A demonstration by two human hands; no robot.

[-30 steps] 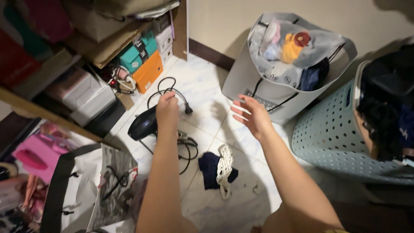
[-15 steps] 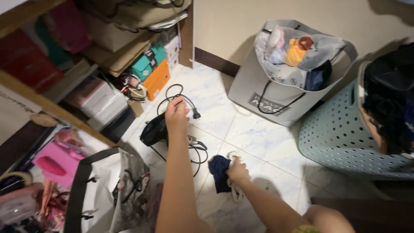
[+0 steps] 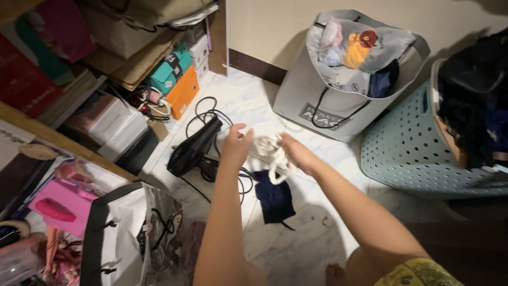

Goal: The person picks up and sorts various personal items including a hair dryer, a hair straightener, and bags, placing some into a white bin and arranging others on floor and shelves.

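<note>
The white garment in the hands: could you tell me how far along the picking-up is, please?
Done: white garment is off the floor, held between left hand and right hand. Left: dark blue garment lies on the tiles; laundry basket stands beside.

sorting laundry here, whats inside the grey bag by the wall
The grey bag is stuffed to the top with bundled clothing: pale pink, yellow with a red patch, grey and dark blue pieces show at its mouth. Whatever lies beneath that top layer is covered.
</note>
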